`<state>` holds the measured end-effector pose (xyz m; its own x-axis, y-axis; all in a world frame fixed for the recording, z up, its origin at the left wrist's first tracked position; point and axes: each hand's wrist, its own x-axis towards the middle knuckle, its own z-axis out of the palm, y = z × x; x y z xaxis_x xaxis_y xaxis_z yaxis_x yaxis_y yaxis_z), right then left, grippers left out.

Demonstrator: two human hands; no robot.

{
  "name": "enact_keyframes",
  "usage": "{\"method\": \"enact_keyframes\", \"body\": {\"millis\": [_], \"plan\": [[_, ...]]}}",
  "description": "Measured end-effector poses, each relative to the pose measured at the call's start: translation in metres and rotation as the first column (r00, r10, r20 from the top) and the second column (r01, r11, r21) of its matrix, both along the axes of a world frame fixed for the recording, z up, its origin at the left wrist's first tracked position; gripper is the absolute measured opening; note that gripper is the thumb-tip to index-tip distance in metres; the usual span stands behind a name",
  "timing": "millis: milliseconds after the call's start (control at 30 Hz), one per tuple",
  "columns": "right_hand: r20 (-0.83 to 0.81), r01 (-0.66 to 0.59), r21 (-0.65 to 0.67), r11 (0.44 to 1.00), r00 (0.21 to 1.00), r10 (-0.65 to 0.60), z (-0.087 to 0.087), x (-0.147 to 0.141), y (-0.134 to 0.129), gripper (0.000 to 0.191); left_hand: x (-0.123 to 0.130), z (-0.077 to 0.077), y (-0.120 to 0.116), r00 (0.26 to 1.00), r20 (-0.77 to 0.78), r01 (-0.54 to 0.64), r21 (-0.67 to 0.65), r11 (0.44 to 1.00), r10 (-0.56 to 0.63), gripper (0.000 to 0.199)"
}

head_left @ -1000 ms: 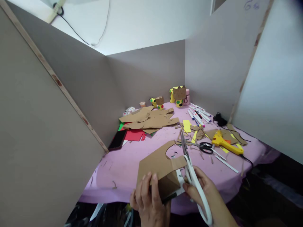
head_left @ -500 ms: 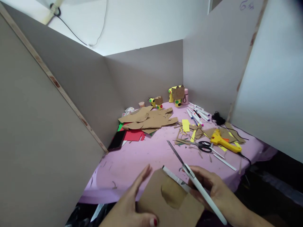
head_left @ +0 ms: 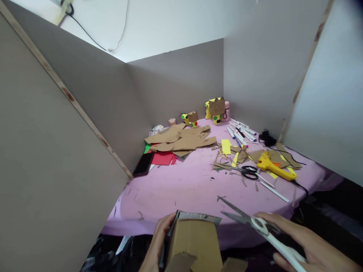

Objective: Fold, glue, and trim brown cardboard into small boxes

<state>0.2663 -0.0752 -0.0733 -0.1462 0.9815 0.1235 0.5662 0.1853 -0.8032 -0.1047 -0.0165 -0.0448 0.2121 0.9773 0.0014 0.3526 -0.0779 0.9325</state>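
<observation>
In my left hand [head_left: 159, 241] is a small cardboard box [head_left: 198, 241], gripped along its left side near the table's front edge. A grey-white strip runs along the box's far rim, and loose flaps hang at its near end. My right hand [head_left: 309, 241] holds white-handled scissors [head_left: 259, 226] to the right of the box. Their blades are parted and point up and left, apart from the cardboard. Some of my left fingers are hidden behind the box.
Cut cardboard sheets [head_left: 181, 140], red paper [head_left: 161, 158] and a phone [head_left: 144, 163] lie at left. To the right are black-handled scissors [head_left: 249, 172], a yellow glue gun [head_left: 275, 168], markers [head_left: 241, 134] and scraps. Decorated yellow figures [head_left: 217, 109] stand at the back. Grey partitions [head_left: 176, 79] surround the table.
The box has turned, its opening and rim strip now showing. My right hand has moved right, away from the box, and the scissors' blades have spread. The view has shifted slightly.
</observation>
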Motion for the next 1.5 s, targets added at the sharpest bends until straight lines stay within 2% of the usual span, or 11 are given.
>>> {"method": "enact_keyframes", "body": {"millis": [100,200,333,500,667,867,1000,1200,1267,1333,1500], "plan": [[0.171,-0.041,0.089,0.995,0.985,0.025,-0.015,0.011,-0.01,0.055,0.004,-0.002,-0.003,1.0,-0.012,-0.01,0.053,0.999,0.011,0.046],[0.253,-0.108,0.118,0.987,0.965,0.075,-0.015,0.008,-0.009,0.056,0.012,-0.003,-0.005,1.0,-0.028,0.011,0.055,0.998,-0.009,0.043],[0.292,-0.199,0.12,0.972,0.944,0.157,-0.005,0.002,-0.004,0.059,0.021,-0.001,-0.009,0.996,-0.06,0.077,0.081,0.994,-0.072,0.045],[0.308,-0.157,0.033,0.987,0.941,0.14,-0.003,0.005,-0.011,0.061,0.023,0.004,-0.011,0.993,-0.098,0.069,0.082,0.994,-0.061,0.037],[0.297,-0.141,0.093,0.986,0.949,0.108,-0.005,0.006,-0.012,0.059,0.028,0.005,-0.009,0.997,-0.077,0.005,0.046,0.999,-0.002,0.035],[0.303,-0.176,0.039,0.984,0.94,0.156,0.006,0.005,-0.011,0.062,0.036,0.005,0.0,1.0,-0.002,0.026,-0.003,1.0,-0.026,0.034],[0.29,-0.187,0.024,0.982,0.941,0.172,0.004,0.007,-0.014,0.063,0.028,-0.003,0.002,1.0,0.007,0.027,-0.021,0.999,-0.027,0.036],[0.284,-0.176,0.045,0.983,0.946,0.156,-0.004,0.009,-0.012,0.062,0.008,-0.032,0.001,0.995,0.097,0.045,-0.076,0.996,-0.037,0.051],[0.309,-0.174,0.062,0.983,0.94,0.147,-0.005,0.009,-0.012,0.061,0.008,-0.035,0.0,0.991,0.13,0.052,-0.091,0.994,-0.04,0.053],[0.325,-0.166,0.114,0.98,0.938,0.121,-0.007,0.01,-0.013,0.062,0.011,-0.029,-0.003,0.988,0.142,0.08,-0.086,0.993,-0.067,0.057],[0.287,-0.123,0.2,0.972,0.956,0.062,-0.006,0.012,-0.016,0.068,0.02,0.004,-0.02,0.973,0.161,0.17,-0.013,0.985,-0.166,0.069]]}}
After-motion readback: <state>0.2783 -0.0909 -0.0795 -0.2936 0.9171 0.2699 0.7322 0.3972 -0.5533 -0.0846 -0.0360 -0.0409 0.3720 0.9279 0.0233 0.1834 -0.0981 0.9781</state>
